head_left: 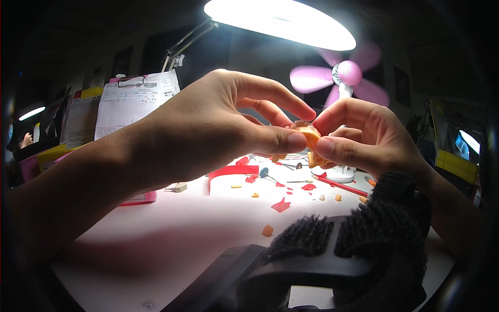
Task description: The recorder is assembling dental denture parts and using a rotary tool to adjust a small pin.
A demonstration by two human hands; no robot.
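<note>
Both my hands are raised above the white table, under the lamp. My left hand comes in from the left, its thumb and fingers closed on a small orange-yellow dental model. From the other side my right hand grips the same model, thumb on its near face. A pale, tooth-like part shows at the top of the model between the fingertips. Fingers hide much of the piece. Below the hands lie torn bits of red paper, small orange chips and a rotary bur with a blue-grey head.
A bright oval lamp hangs overhead. Behind my right hand a pink fan stands on a white base. A red pencil lies at the right. Papers on a clipboard stand at the left. Black bristly gear fills the lower foreground.
</note>
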